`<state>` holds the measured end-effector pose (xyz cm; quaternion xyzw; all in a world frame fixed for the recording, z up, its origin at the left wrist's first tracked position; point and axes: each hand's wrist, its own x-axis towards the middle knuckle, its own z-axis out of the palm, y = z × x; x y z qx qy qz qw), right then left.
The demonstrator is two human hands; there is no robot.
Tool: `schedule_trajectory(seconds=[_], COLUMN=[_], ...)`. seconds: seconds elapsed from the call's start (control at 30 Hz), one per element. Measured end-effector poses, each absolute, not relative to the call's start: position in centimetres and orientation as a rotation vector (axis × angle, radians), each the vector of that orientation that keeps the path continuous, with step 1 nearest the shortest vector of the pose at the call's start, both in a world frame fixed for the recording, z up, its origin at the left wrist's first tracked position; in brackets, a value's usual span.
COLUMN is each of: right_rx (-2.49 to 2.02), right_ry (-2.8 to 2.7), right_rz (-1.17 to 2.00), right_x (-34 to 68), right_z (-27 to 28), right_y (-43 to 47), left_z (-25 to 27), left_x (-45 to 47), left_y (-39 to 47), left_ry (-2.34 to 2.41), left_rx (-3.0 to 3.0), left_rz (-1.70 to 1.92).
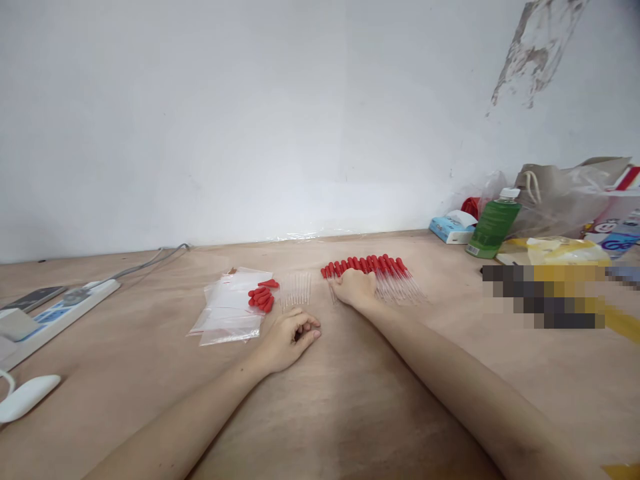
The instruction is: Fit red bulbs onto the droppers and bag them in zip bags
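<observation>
At the centre of the frame, the right hand (pixel 356 288) is reaching over the left part of a row of red-capped tubes (pixel 384 264), which is lying right of centre on the wooden tabletop (pixel 340 413); its fingertips are hiding, so whether its grip is closing on a tube, I cannot tell. Just below and left of centre, the left hand (pixel 289 339) is resting with its fingers loosely curled and its grip released, a gap showing between thumb and fingers. Above it, bare clear tubes (pixel 299 288) are lying side by side, and left of these, loose red caps (pixel 260 300) are sitting in a pile by the clear plastic bags (pixel 227 308). A green bottle (pixel 493 227) is standing at the right, beside a blue tissue pack (pixel 447 229), while a power strip (pixel 93 301) is lying at the left.
</observation>
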<state>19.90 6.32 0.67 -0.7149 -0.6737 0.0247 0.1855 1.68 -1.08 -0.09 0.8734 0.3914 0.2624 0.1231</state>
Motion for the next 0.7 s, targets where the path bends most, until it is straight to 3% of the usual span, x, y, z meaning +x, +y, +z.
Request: schedule_trajectory(seconds=[0.17, 0.7], right_rx=[-1.879, -2.018], right_ry=[-2.039, -2.018], right_rz=[-0.012, 0.357], right_x=[18.8, 13.0], right_z=[1.3, 2.3], right_y=[5.3, 8.0], left_z=[0.0, -0.4], left_x=[1.8, 1.9], left_y=[-1.1, -1.3], left_ry=[1.151, 1.116], left_rx=[2.561, 2.573], left_rz=[0.746, 0.802])
